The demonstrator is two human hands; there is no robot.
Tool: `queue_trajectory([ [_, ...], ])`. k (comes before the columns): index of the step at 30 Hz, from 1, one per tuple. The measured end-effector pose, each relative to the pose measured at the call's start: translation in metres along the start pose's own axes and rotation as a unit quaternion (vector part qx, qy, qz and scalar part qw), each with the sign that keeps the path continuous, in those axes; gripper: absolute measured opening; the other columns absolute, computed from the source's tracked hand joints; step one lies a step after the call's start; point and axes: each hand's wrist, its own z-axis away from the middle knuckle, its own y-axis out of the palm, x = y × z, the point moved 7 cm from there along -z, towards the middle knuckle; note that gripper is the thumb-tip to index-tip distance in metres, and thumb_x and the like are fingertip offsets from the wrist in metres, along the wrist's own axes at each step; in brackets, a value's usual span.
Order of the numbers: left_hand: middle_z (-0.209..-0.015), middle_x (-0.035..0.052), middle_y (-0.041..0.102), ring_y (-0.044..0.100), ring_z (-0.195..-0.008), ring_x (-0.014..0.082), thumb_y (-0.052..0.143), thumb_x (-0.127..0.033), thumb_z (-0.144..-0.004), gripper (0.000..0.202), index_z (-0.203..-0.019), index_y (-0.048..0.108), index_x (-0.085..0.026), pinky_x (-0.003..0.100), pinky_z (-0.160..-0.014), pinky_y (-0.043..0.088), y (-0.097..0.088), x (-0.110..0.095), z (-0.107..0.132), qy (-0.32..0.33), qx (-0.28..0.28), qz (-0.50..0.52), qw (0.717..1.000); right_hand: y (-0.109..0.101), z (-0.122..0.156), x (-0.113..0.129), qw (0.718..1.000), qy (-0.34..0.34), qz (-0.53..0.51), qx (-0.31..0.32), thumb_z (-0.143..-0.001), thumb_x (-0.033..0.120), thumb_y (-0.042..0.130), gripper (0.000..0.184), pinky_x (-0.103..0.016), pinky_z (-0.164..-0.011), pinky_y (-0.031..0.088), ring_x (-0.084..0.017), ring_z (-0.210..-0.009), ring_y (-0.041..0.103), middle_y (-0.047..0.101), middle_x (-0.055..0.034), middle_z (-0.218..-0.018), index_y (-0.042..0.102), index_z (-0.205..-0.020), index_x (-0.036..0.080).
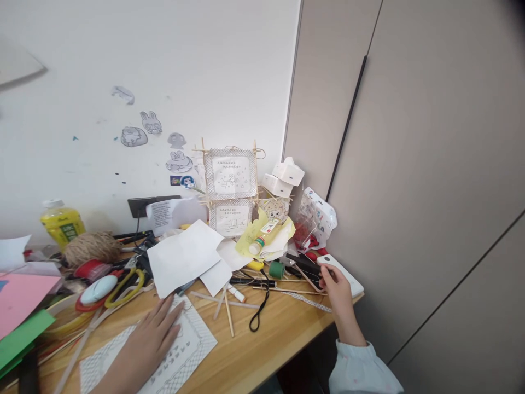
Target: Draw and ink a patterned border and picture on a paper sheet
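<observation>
My left hand (150,342) lies flat, fingers stretched out, on a white sheet (197,328) with handwriting and a cross-hatched border. Loose blank white papers (184,257) lie just beyond its fingertips. At the right end of the desk, my right hand (338,287) is closed on a slim black object (305,266); its exact kind I cannot make out. Close by it are a white box (346,276), a green spool (276,269) and a patterned paper strip (307,301). A black cord loop (256,320) lies between the two hands.
A stick frame (232,175) holding drawn sheets leans at the wall. Yellow-handled scissors (127,287), a twine ball (92,249) and a yellow-green bottle (61,221) crowd the left. A small bottle (266,235) rests on yellow paper. The cabinet (410,191) borders the desk's right.
</observation>
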Motion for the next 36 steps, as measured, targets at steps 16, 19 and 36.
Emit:
queue_trajectory([
  [16,-0.143,0.0136,0.041,0.044,-0.128,0.0311,0.037,-0.042,-0.093,0.048,-0.134,0.052,-0.02,0.048,-0.101,0.041,-0.009,-0.007,-0.001,-0.006,0.0,0.001,1.0,0.042,0.079,0.03,0.918,-0.253,0.267,0.148,-0.089,0.021,0.049,0.023,-0.043,-0.086,0.046,-0.027,-0.093,0.06,0.07,-0.0095,-0.095,0.071,-0.097,0.02],
  [19,-0.144,0.0126,0.04,0.043,-0.129,0.0307,0.037,-0.042,-0.093,0.048,-0.134,0.052,-0.021,0.048,-0.102,0.04,-0.008,-0.007,0.0,-0.016,0.005,-0.001,1.0,0.053,0.082,0.015,0.881,-0.261,0.359,0.164,-0.086,0.013,0.05,0.024,-0.042,-0.082,0.046,-0.028,-0.087,0.06,0.071,-0.0087,-0.087,0.072,-0.093,0.019],
  [36,-0.146,0.0124,0.038,0.037,-0.133,0.031,0.033,-0.041,-0.094,0.048,-0.135,0.05,-0.023,0.05,-0.105,0.035,-0.011,-0.013,0.0,-0.042,0.032,0.023,0.998,0.202,0.028,0.036,0.612,-0.415,0.575,0.351,-0.086,0.009,0.053,0.021,-0.037,-0.081,0.037,-0.027,-0.101,0.049,0.064,-0.0174,-0.103,0.074,-0.087,0.01],
])
